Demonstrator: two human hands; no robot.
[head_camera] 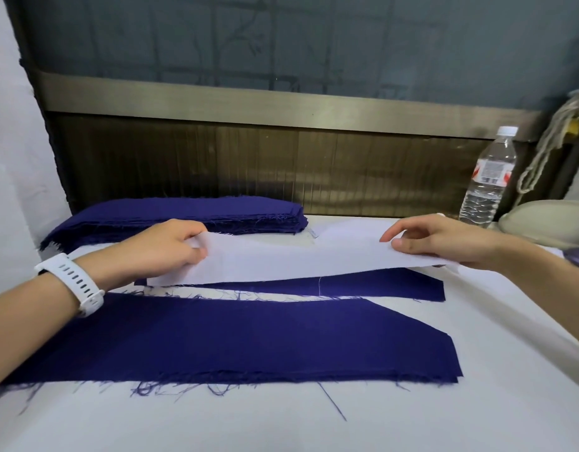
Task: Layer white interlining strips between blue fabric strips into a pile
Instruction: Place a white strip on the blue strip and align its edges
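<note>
Nearest lay the blue pile (pixel 249 337); just behind it, left hand (pixel 158 252) and right hand (pixel 444 243) pinched 1 white interlining strip (pixel 298 259) by its ends, mid-laying. Next move likely needed flat, edge-aligned lowering.

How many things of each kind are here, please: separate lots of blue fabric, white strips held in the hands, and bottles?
Blue fabric lots: 3 (far stack, middle strip, near pile)
White interlining strip, pinched by the left hand and the right hand: 1
Water bottle: 1
Total: 5
</note>
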